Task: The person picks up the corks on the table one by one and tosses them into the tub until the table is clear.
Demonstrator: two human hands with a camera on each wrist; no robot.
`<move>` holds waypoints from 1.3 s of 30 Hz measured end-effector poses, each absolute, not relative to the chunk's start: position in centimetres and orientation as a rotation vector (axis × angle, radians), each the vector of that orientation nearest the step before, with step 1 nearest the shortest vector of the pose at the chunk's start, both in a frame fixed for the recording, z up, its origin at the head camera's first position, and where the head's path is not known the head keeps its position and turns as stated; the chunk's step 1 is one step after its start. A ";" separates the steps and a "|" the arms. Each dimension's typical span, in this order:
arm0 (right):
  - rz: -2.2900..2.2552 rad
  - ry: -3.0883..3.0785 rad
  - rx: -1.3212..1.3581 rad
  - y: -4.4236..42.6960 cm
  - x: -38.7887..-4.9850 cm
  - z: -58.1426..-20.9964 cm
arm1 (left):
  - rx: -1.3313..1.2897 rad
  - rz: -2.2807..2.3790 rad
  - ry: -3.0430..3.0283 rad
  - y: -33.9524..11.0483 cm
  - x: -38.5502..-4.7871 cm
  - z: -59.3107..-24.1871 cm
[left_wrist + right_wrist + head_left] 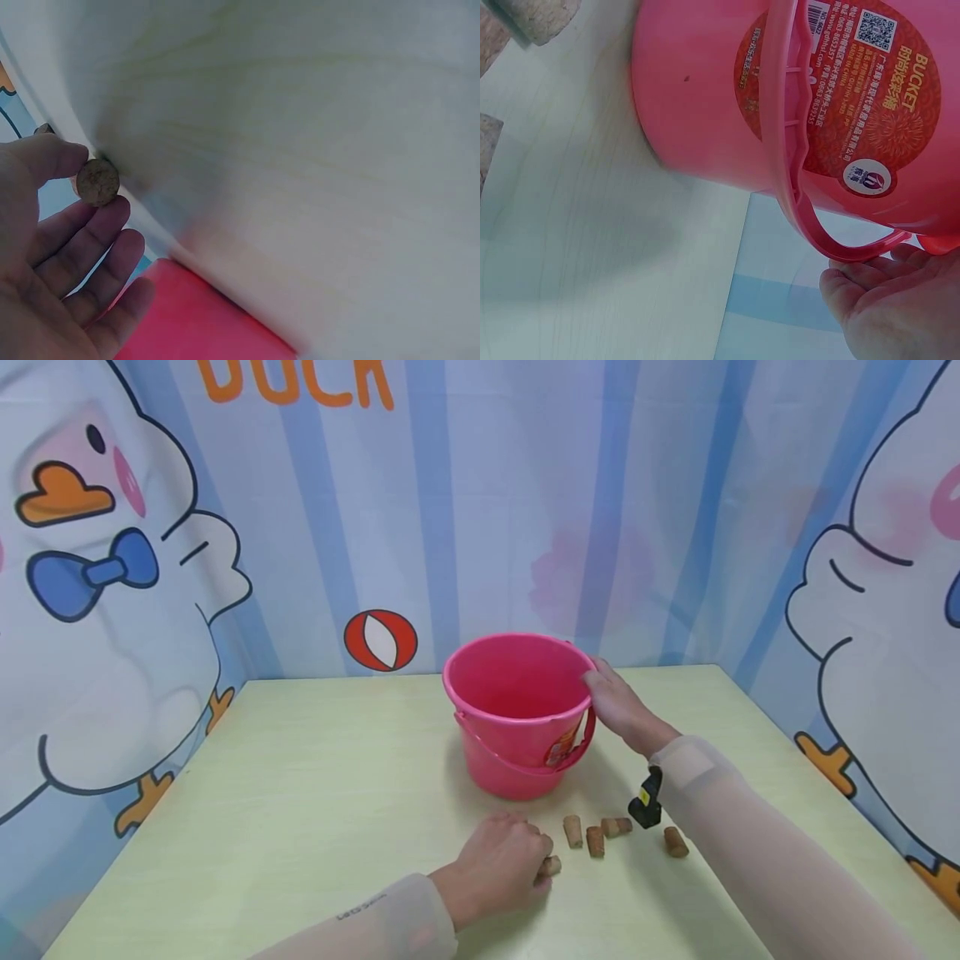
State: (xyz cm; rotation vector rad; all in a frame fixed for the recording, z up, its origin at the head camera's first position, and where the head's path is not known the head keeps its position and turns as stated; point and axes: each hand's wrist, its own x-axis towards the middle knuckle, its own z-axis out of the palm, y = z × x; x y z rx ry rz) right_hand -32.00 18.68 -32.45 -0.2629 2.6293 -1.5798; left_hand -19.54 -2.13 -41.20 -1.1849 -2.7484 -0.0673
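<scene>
A pink bucket (510, 756) stands on the table, its handle hanging down across the front. My right hand (622, 706) grips the bucket's rim on the right side; in the right wrist view the fingers lie by the handle (784, 97) and the rim, partly hidden. My left hand (498, 864), low in front of the bucket, pinches a cork (98, 182) between thumb and fingers. Between the two arms lie more corks: a pale one (572, 831), a darker one (596, 842), one on its side (617, 827) and one farther right (675, 842).
The pale table (337, 752) reaches back to a curtain (487, 510) with blue stripes and cartoon ducks. A small black device (647, 797) is strapped at the right wrist. Translucent sleeves cover both forearms.
</scene>
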 end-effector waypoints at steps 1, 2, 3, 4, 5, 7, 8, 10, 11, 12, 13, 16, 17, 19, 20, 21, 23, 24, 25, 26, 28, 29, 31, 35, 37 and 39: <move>-1.583 2.628 -0.258 18.7 -32.0 -32.5 | -1.183 -0.063 -2.751 -2.1 -19.5 -41.2; -1.584 2.627 -0.259 18.7 -32.0 -32.5 | -1.179 -0.059 -2.754 -2.1 -19.5 -41.1; -1.583 2.628 -0.259 18.7 -32.0 -32.5 | -1.174 -0.057 -2.756 -2.1 -19.4 -41.1; -1.582 2.628 -0.262 18.7 -32.0 -32.5 | -1.170 -0.053 -2.756 -2.1 -19.4 -41.1; -1.581 2.629 -0.263 18.7 -32.0 -32.5 | -1.165 -0.048 -2.755 -2.1 -19.4 -41.1; -1.580 2.631 -0.267 18.7 -32.0 -32.5 | -1.156 -0.039 -2.750 -2.2 -19.4 -41.2; -1.578 2.633 -0.267 18.7 -32.0 -32.5 | -1.157 -0.039 -2.746 -2.2 -19.4 -41.2; -1.578 2.633 -0.264 18.7 -32.0 -32.5 | -1.162 -0.041 -2.733 -2.3 -19.4 -41.2; -1.579 2.632 -0.261 18.7 -31.9 -32.5 | -1.167 -0.041 -2.725 -2.3 -19.4 -41.2; -1.580 2.631 -0.257 18.7 -31.9 -32.4 | -1.173 -0.043 -2.718 -2.4 -19.4 -41.2; -1.583 2.630 -0.255 18.7 -31.9 -32.4 | -1.178 -0.046 -2.711 -2.5 -19.4 -41.1; -1.584 2.629 -0.249 18.7 -31.9 -32.4 | -1.193 -0.056 -2.684 -2.7 -19.5 -40.9; -1.584 2.630 -0.246 18.7 -31.9 -32.4 | -1.197 -0.060 -2.675 -2.8 -19.5 -40.8; -1.581 2.633 -0.245 18.7 -31.9 -32.4 | -1.201 -0.069 -2.657 -3.0 -19.5 -40.6; -1.578 2.635 -0.244 18.7 -31.9 -32.4 | -1.202 -0.072 -2.648 -3.1 -19.5 -40.5; -1.578 2.636 -0.242 18.6 -31.9 -32.4 | -1.200 -0.075 -2.640 -3.2 -19.5 -40.5; -1.575 2.639 -0.240 18.6 -31.9 -32.3 | -1.197 -0.073 -2.630 -3.4 -19.5 -40.3; -1.574 2.638 -0.241 18.6 -31.9 -32.3 | -1.194 -0.077 -2.625 -3.5 -19.5 -40.3; -1.574 2.637 -0.239 18.6 -31.9 -32.3 | -1.193 -0.079 -2.621 -3.6 -19.5 -40.2; -1.574 2.637 -0.240 18.6 -31.9 -32.3 | -1.191 -0.082 -2.616 -3.6 -19.5 -40.2; -1.572 2.637 -0.245 18.6 -31.9 -32.3 | -1.194 -0.097 -2.603 -3.7 -19.5 -40.1; -1.572 2.637 -0.244 18.6 -31.9 -32.3 | -1.196 -0.108 -2.594 -3.8 -19.6 -40.0; -1.572 2.637 -0.246 18.6 -31.9 -32.3 | -1.200 -0.121 -2.570 -3.9 -19.6 -39.9; -1.569 2.639 -0.244 18.6 -31.9 -32.3 | -1.203 -0.143 -2.540 -4.2 -19.7 -39.7; -1.566 2.638 -0.243 18.6 -32.0 -32.3 | -1.204 -0.154 -2.545 -4.3 -19.8 -39.6; -1.565 2.637 -0.239 18.7 -32.0 -32.3 | -1.204 -0.175 -2.556 -4.4 -19.9 -39.4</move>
